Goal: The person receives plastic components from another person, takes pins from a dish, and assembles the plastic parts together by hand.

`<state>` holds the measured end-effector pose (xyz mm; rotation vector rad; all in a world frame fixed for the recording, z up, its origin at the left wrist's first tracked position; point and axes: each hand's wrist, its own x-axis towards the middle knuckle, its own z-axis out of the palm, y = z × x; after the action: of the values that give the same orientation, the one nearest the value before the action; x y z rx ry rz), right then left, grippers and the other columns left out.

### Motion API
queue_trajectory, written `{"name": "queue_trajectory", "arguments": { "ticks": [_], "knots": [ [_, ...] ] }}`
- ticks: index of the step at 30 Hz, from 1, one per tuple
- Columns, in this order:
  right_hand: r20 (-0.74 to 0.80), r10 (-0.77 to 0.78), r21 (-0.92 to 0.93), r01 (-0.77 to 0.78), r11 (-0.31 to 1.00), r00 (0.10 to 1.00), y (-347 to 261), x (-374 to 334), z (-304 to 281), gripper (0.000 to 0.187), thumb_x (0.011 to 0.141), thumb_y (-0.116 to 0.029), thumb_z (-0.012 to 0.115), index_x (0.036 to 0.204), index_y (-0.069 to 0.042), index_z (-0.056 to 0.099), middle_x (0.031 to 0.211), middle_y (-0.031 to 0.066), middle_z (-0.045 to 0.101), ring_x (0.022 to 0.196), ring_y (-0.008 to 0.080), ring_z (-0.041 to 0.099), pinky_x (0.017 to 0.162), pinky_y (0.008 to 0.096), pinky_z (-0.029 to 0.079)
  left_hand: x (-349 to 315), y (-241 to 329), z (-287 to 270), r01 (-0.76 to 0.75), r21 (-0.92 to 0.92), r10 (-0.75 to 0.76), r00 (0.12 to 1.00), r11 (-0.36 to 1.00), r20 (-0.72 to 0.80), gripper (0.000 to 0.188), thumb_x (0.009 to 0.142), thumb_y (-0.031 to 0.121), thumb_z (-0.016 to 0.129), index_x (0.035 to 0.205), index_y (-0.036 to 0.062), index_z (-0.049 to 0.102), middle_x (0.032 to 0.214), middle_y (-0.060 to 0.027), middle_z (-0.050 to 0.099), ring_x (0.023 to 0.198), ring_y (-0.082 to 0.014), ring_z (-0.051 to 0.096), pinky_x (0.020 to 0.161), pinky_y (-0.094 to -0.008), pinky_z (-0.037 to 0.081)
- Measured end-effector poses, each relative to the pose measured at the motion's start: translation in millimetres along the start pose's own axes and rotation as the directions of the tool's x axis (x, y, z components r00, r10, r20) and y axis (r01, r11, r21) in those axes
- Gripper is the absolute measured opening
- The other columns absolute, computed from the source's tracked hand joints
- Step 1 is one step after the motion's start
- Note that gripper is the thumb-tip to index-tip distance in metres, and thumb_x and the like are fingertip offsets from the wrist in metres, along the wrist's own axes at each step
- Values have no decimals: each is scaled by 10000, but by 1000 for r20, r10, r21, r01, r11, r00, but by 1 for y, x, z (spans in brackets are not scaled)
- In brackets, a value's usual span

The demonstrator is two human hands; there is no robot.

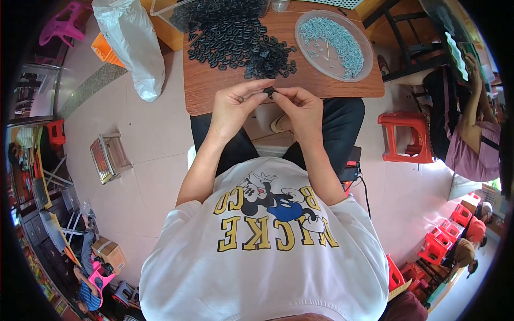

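Note:
Both my hands meet just in front of the table's near edge, pinching one small black plastic part (pixel 269 92) between them. My left hand (pixel 235 104) grips it from the left with thumb and fingers. From the right, my right hand (pixel 301 109) holds the same part with its fingertips. Fingers cover much of it, so its exact shape is hard to make out. Just beyond lies a dark heap of black parts (pixel 266 63), with many loose black oval rings (pixel 222 51) spread behind it. A round clear tray (pixel 367 59) at right carries small pale-blue pieces (pixel 342 40).
The brown wooden table (pixel 209 96) spans the front. A clear bin (pixel 160 10) of black parts stands at its far left, beside a white plastic bag (pixel 134 48). Red stools (pixel 404 136) and a seated person (pixel 474 144) are at right. A small metal-legged stool (pixel 110 157) stands left.

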<state>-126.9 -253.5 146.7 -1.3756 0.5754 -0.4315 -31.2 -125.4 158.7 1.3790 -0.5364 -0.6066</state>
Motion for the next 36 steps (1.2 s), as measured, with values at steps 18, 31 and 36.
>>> {"name": "queue_trajectory", "arguments": {
  "ticks": [18, 31, 36],
  "knots": [
    [144, -75, 22, 72, 997, 987, 13, 4, -1, 397, 808, -14, 646, 1199, -56, 597, 842, 11, 622, 746, 55, 543, 702, 198, 450, 0, -21, -2, 54, 76, -53, 998, 996, -21, 242, 844, 9, 614, 1083, -2, 650, 983, -34, 601, 846, -79, 557, 739, -204, 457],
    [158, -66, -74, 79, 994, 985, 12, 0, -4, 366, 794, -13, 650, 1157, -49, 625, 849, 26, 620, 758, 73, 561, 703, 210, 455, 0, -23, -1, 77, -35, -77, 997, 996, -5, 211, 871, 40, 596, 1074, 13, 645, 874, -21, 657, 774, -40, 581, 639, -158, 445],
    [155, -39, -44, 46, 998, 987, 11, -2, -1, 351, 804, -8, 641, 1153, -40, 625, 861, 26, 627, 763, 73, 573, 698, 207, 459, -2, -27, -5, 87, -59, -88, 996, 995, -16, 207, 864, 46, 607, 1064, 17, 656, 879, -22, 648, 770, -43, 579, 641, -157, 444]
  ]
}}
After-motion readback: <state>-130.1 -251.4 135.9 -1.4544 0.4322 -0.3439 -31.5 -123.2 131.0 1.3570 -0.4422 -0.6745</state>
